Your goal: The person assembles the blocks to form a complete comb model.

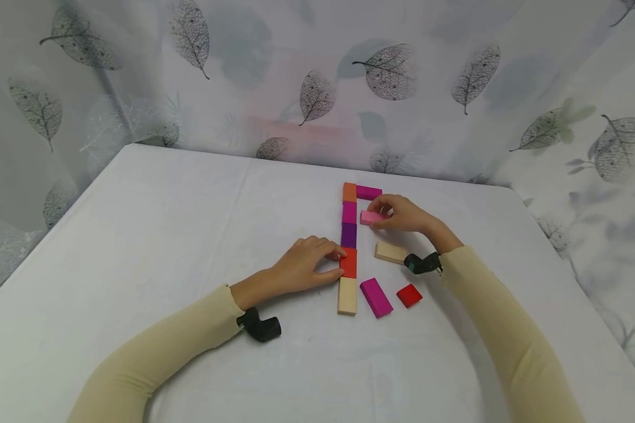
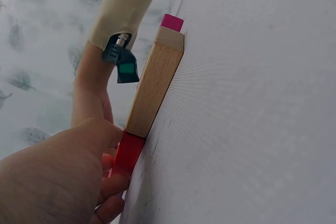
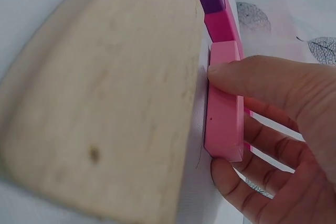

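Observation:
My right hand (image 1: 402,214) pinches a light pink wooden block (image 3: 224,114), thumb on one long side and fingers around the other. The block lies just right of a row of end-to-end blocks. That row runs from an orange block (image 1: 350,192) through magenta (image 1: 349,212), purple (image 1: 348,235) and red (image 1: 351,265) blocks to a plain wood block (image 1: 347,296). My left hand (image 1: 307,265) holds the red block at its left edge between thumb and fingertips. A magenta block (image 1: 370,192) joins the orange one at a right angle, above the right hand.
Loose on the white-covered table (image 1: 217,205), right of the row, lie a plain wood block (image 1: 391,252), a magenta block (image 1: 376,298) and a small red block (image 1: 410,295). Leaf-patterned cloth (image 1: 317,117) hangs behind the table.

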`<state>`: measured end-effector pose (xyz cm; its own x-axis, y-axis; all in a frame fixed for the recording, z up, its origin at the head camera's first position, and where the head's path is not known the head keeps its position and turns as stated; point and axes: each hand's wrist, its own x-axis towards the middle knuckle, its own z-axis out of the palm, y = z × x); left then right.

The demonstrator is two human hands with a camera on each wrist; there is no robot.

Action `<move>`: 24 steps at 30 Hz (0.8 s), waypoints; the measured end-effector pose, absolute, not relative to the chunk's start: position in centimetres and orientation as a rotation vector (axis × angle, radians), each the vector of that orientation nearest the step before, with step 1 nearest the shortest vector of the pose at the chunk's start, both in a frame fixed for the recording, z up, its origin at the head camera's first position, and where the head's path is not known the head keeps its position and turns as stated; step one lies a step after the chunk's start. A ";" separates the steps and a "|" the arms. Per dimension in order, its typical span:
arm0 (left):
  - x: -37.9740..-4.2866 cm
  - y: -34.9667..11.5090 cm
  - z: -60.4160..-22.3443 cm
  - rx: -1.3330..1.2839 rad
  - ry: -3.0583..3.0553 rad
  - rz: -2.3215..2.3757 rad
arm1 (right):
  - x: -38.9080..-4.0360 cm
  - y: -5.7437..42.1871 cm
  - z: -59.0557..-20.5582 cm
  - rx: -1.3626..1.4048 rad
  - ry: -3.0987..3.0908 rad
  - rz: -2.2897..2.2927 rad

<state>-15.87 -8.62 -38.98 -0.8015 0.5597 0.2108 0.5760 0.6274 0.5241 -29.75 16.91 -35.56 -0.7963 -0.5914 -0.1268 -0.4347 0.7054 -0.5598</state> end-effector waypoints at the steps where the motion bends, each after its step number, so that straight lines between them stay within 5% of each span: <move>1: -15.9 -8.6 -39.0 -0.981 -2.809 -0.920 | -29.8 16.9 -35.6 -0.808 2.623 -0.746; 24: -15.9 -8.4 -39.1 -0.978 -2.803 -0.906 | -30.1 16.0 -36.0 -0.758 2.685 -0.826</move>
